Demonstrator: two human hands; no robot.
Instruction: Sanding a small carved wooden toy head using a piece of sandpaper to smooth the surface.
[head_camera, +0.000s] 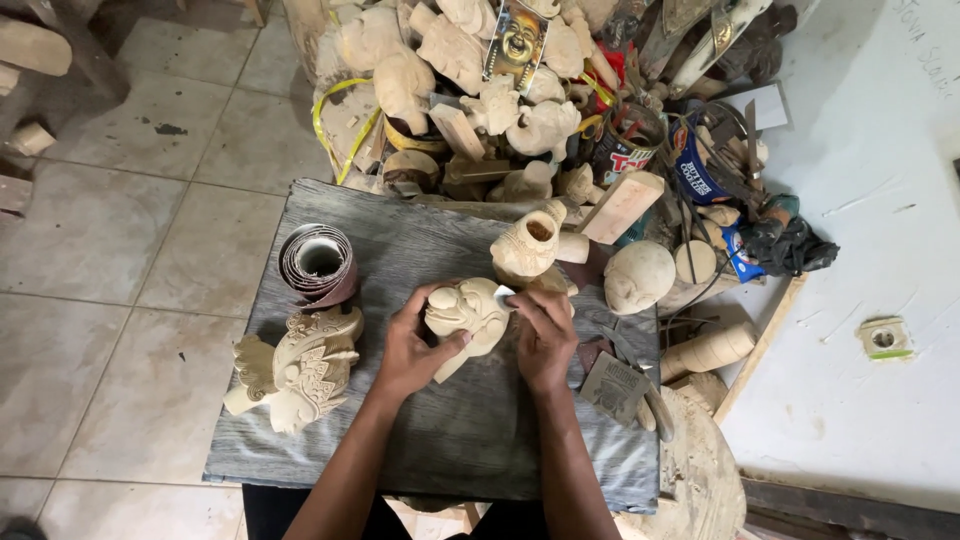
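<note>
The grey worktop (420, 440) carries the work, and the tiled floor (110, 240) lies to its left. Behind its far edge sits a heap of pale wood carvings (450, 60), too tangled for a firm count, mixed with cans, offcuts and yellow strapping. It appears to serve as a store kept within arm's reach.

On the worktop itself, four pale carved pieces are counted:
- One winged, ornate carving (300, 365) lies flat near the left edge, apart from the hands.
- One rounded head (638, 277) rests at the right edge.
- One vase-like carved piece (527, 246) stands at the far side, just behind the hands.
- One small carved face (468, 315) sits at the middle, held between both hands and tilted up towards the camera, presumably so that its features can be worked.

One roll of sandpaper (318, 263) stands on end at the far left.

The left hand (412, 350) cups the carved face from the side, fingers wrapped round it to steady it. The right hand (545, 335) closes its fingers on a small pale sheet (505, 293), probably abrasive, pressed against the face's upper edge.
</note>
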